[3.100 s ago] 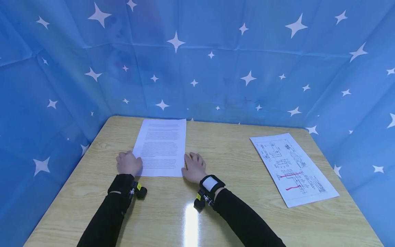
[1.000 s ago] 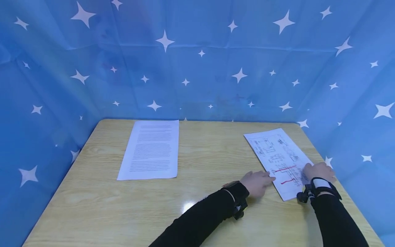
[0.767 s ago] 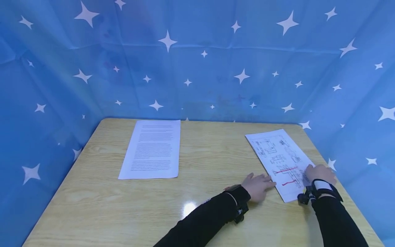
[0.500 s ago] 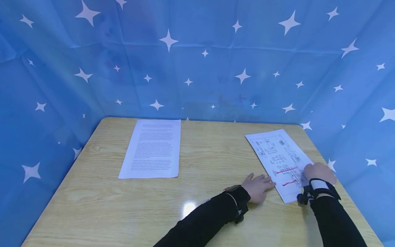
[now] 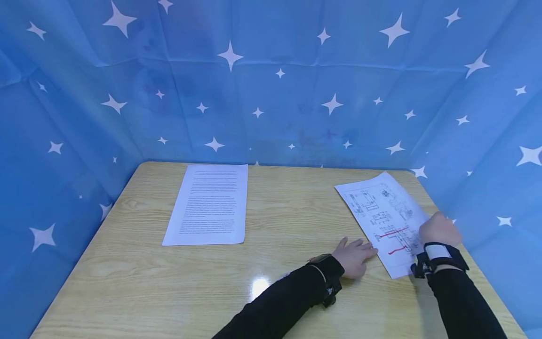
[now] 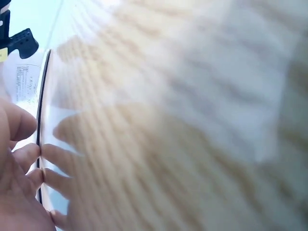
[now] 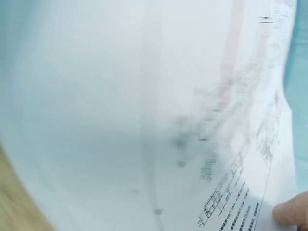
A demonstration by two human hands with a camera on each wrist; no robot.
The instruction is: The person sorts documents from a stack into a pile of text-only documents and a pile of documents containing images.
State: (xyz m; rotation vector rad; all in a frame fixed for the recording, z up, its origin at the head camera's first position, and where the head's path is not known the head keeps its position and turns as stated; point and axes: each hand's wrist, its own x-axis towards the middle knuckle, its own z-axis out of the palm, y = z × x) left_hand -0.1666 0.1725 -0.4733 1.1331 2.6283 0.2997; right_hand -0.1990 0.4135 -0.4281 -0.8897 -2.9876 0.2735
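Note:
A white sheet printed with technical drawings [image 5: 385, 207], marked with two red lines, lies aslant at the right of the table in the head view. My right hand [image 5: 441, 230] pinches its right edge and bends that side up. The right wrist view shows the thumb [image 7: 292, 211] on the printed face, with the raised paper [image 7: 96, 110] curving broadly. My left hand [image 5: 352, 259] rests beside the opposite edge, its fingers spread and their tips at the paper's border. In the left wrist view these fingers [image 6: 24, 156] meet a thin dark edge [image 6: 42, 103].
A page of printed text [image 5: 207, 205] lies flat at the table's back left. The wooden table [image 5: 148, 282] ends at a blue curtain with white stars [image 5: 271, 84] behind and on both sides. Light glares off the tabletop near my left sleeve.
Both hands have moved from the text page to the drawing sheet on the right. In the last half second my right hand has raised the sheet's right edge; the left hand has stayed put.

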